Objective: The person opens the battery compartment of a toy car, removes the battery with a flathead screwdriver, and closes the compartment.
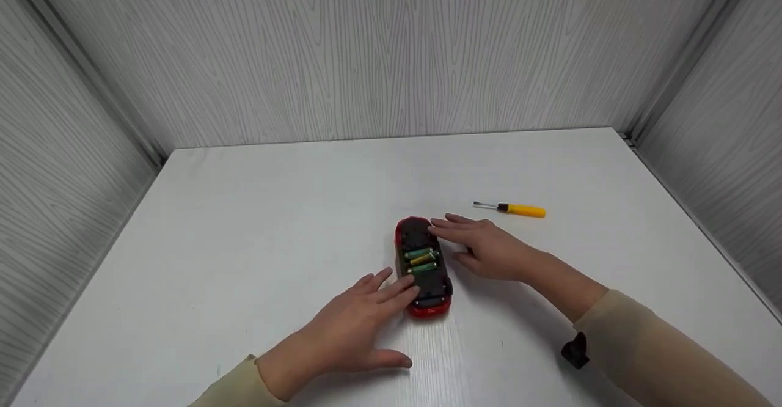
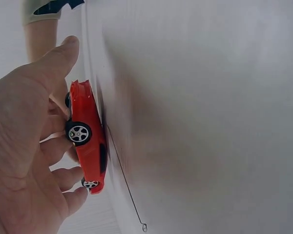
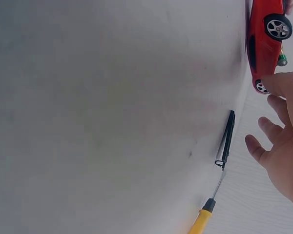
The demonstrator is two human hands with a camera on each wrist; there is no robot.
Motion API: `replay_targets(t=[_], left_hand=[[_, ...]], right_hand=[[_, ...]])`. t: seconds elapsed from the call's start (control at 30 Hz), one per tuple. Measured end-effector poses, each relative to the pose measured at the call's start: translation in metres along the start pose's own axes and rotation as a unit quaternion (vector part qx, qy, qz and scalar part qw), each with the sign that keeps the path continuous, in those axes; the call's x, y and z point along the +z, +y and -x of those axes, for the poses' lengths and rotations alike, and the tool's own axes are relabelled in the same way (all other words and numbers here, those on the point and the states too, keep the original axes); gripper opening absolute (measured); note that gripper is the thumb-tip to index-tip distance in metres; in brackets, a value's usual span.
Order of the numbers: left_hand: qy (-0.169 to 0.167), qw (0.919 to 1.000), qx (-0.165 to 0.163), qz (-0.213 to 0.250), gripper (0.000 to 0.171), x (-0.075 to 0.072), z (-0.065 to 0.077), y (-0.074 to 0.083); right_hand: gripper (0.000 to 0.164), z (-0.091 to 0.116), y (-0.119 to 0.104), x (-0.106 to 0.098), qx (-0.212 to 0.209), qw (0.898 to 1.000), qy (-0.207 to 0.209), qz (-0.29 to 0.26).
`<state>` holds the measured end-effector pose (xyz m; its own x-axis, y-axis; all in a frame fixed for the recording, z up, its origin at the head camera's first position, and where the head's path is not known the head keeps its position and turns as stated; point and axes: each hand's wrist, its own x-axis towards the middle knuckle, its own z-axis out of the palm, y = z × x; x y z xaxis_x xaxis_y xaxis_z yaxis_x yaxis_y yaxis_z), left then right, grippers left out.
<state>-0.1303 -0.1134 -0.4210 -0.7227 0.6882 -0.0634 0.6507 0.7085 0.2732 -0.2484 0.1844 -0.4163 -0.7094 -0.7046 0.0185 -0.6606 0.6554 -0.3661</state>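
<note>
A red toy car [image 1: 429,311] lies upside down on the table, its black underside facing up. Green and gold batteries [image 1: 422,268] sit in the uncovered compartment at its middle; the middle one is tilted. At the near end, my left hand [image 1: 348,330] has its fingers extended over the underside, thumb spread away. My right hand [image 1: 492,251] reaches in from the right, fingertips at the car's far end. In the right wrist view one battery [image 3: 282,60] sticks up past the car's side. Neither hand grips anything.
A screwdriver with a yellow handle [image 1: 526,211] lies beyond my right hand. Between it and the car, the right wrist view shows a slim black plastic piece [image 3: 227,139]. A thin wire with a looped end [image 2: 127,185] runs from beneath the car. Grey wood-patterned panels [image 1: 391,52] enclose the table.
</note>
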Motion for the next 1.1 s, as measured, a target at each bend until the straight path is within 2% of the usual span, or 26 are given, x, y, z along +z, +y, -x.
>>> replay_targets(t=[0.13,0.27,0.57,0.77,1.1], left_hand=[[-0.005,1.0000,-0.006,0.000,0.101,0.000,-0.001,-0.001],[-0.013,0.9997,-0.019,0.009,0.101,-0.001,0.000,-0.002],[0.002,0.9998,-0.021,0.002,0.101,-0.001,0.003,-0.007],[-0.004,0.9987,-0.048,0.016,0.103,-0.001,0.004,-0.010],[0.020,0.9985,-0.050,0.008,0.102,-0.001,0.004,-0.017]], right_hand=[[0.064,0.002,0.001,0.000,0.012,1.000,-0.007,-0.001],[0.064,0.004,0.001,0.000,0.004,1.000,-0.003,0.001],[0.060,0.010,0.001,0.003,-0.010,1.000,0.011,0.009],[0.059,0.015,0.001,0.003,-0.019,1.000,0.012,0.022],[0.057,0.027,0.002,0.003,-0.033,0.998,0.012,0.044]])
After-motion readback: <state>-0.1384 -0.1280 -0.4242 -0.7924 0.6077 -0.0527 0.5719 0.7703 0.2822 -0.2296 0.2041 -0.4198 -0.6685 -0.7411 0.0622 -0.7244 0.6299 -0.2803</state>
